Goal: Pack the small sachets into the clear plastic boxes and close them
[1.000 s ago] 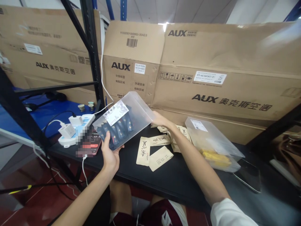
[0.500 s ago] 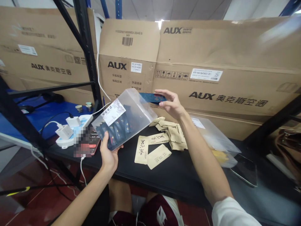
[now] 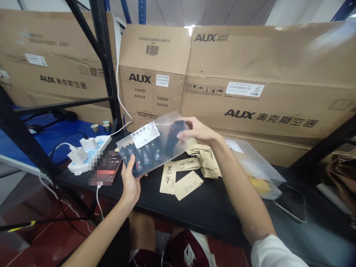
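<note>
A frosted clear plastic bag (image 3: 164, 126) with a white printed label (image 3: 145, 135) is held above the table, tilted. My left hand (image 3: 131, 181) is closed around its lower left end, thumb in front. Several dark blue sachets (image 3: 147, 152) show through the plastic in that end. At the bag's right, open end, my right hand (image 3: 196, 129) pinches another dark blue sachet (image 3: 175, 137), which now shows through the plastic. Below lie several beige paper sachets (image 3: 207, 159) in a pile, with a few spread flat in front, two of them overlapping at a corner.
Left of the bag are a white power strip (image 3: 97, 146) with plugs and a phone (image 3: 107, 168) on a cable. To the right lie another clear bag (image 3: 256, 163) with yellow contents and a second phone (image 3: 292, 202). Large cardboard boxes (image 3: 267, 104) stand behind; black shelf posts (image 3: 102, 63) rise at left.
My right hand has moved down and left, taking the dark blue sachet from outside the bag's mouth to inside it. The bag has tipped flatter in my left hand.
</note>
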Demonstrator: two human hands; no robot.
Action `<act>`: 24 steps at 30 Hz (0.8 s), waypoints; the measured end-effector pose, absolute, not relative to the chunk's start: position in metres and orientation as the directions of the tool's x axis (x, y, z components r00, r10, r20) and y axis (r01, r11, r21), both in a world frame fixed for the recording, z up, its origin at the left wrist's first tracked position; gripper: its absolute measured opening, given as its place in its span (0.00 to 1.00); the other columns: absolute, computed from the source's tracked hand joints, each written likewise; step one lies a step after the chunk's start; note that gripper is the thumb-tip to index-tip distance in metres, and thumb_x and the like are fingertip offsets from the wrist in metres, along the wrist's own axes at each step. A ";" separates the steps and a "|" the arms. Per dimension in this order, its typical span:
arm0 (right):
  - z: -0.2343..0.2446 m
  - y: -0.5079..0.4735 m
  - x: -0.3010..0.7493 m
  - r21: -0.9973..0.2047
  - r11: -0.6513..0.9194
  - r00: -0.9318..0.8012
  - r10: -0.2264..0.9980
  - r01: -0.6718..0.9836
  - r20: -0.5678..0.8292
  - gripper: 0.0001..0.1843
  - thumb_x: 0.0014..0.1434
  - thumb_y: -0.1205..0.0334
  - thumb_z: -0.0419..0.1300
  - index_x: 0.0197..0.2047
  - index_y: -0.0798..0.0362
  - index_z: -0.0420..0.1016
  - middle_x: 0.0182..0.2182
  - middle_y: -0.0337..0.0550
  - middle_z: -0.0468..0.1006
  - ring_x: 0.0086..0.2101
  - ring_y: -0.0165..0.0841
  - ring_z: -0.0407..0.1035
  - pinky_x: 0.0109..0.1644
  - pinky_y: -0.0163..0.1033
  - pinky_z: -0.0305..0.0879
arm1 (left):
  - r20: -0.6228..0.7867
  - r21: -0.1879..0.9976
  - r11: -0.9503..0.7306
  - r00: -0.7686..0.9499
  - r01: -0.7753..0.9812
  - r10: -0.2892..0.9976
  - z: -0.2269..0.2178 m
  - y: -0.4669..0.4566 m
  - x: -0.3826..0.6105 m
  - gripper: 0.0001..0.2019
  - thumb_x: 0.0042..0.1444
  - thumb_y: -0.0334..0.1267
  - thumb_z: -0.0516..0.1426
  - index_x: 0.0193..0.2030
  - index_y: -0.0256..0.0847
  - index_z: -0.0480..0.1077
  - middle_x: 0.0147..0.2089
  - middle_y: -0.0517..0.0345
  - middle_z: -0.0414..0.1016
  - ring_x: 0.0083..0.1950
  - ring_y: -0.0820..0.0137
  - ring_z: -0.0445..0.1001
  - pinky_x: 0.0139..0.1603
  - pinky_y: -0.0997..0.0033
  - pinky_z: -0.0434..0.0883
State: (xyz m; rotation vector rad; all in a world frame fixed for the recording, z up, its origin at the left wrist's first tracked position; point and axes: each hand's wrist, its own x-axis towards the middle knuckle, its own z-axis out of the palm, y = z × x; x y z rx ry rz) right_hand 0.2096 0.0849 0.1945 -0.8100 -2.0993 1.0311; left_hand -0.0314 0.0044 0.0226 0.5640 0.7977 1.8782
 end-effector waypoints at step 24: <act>0.070 0.171 0.164 -0.302 0.624 -0.486 0.765 0.720 0.422 0.20 0.57 0.75 0.61 0.52 0.57 0.83 0.54 0.55 0.85 0.55 0.45 0.77 0.67 0.50 0.69 | -0.141 0.612 -0.352 -0.535 -0.708 0.833 0.029 0.006 -0.034 0.24 0.53 0.58 0.69 0.50 0.47 0.78 0.50 0.53 0.79 0.38 0.64 0.76 0.34 0.64 0.70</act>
